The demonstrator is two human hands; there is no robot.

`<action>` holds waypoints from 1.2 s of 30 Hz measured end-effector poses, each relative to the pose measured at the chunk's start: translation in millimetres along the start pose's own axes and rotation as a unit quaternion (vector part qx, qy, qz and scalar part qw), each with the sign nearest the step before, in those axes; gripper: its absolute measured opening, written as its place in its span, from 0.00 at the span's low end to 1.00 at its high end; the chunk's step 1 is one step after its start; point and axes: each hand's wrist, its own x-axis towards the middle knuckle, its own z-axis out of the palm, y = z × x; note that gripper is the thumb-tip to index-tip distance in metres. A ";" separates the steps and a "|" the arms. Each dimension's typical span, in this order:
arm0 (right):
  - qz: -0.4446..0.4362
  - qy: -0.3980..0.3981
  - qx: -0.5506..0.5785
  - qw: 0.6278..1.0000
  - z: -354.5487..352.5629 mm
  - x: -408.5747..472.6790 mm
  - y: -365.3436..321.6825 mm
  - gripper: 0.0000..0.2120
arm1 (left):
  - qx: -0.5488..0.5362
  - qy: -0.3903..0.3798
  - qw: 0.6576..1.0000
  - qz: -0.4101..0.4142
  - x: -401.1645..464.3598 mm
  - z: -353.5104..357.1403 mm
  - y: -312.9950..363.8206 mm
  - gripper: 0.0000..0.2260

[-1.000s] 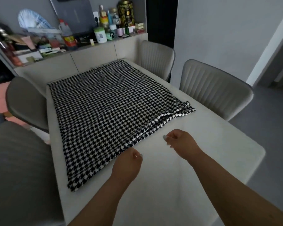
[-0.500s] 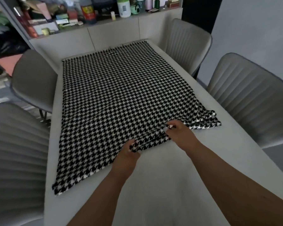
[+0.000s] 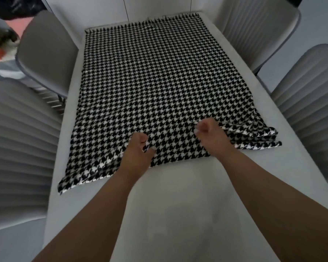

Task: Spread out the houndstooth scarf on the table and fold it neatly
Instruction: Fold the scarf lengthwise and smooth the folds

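The black-and-white houndstooth scarf [image 3: 150, 78] lies spread over the far half of the white table [image 3: 178, 214], its fringed end at the far edge. Its near right corner is bunched in layered folds [image 3: 257, 137]. My left hand [image 3: 138, 154] sits on the scarf's near edge, fingers and thumb curled into the cloth. My right hand [image 3: 210, 135] rests further right on the same edge, fingers curled and pinching the fabric beside the folds.
Four grey padded chairs surround the table: two on the left [image 3: 44, 50] [image 3: 17, 148], two on the right [image 3: 254, 29] [image 3: 311, 91]. The near half of the table is bare white surface. White cabinets stand behind the far end.
Both hands moved forward from the bare table onto the scarf's near edge and took hold of it. The view tilted down and came closer.
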 end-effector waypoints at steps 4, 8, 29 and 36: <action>-0.087 -0.104 -0.168 0.977 16.3 -1.6 31.4 0.10 | 0.186 -0.064 0.979 0.056 -1.1 8.2 -31.5 0.10; -0.098 -0.136 -0.293 0.941 22.4 9.1 43.7 0.15 | 0.275 -0.083 0.955 0.072 -1.9 9.3 -36.5 0.18; -0.105 -0.059 -0.344 0.931 -25.7 -53.0 41.3 0.13 | 0.237 -0.148 0.931 0.235 -70.9 26.5 -14.4 0.20; -0.018 -0.007 -0.268 0.963 -45.9 -25.9 73.1 0.19 | 0.233 -0.226 0.906 0.271 -51.4 89.3 31.1 0.23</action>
